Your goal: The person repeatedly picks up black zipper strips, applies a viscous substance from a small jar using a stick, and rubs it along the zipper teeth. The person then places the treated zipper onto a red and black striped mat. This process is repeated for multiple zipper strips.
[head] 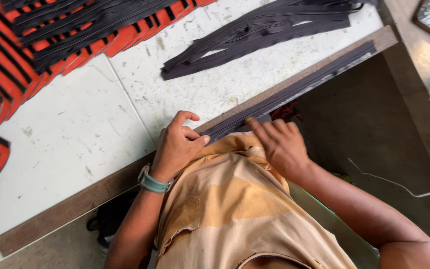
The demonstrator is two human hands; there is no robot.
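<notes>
A bundle of long thin black strips (304, 84) lies along the wooden front edge (70, 206) of the white worktable (75, 129). My left hand (177, 144), with a grey-green watch at the wrist, pinches the near end of the strips between thumb and fingers. My right hand (277, 142) lies just to the right, with its fingers flat on the same end of the strips. My orange shirt fills the lower middle of the view.
A loose heap of black strips (255, 35) lies on the table further back. Rows of orange pieces with black strips (21, 55) cover the far left. A white cable (399, 184) crosses the dark floor at the right.
</notes>
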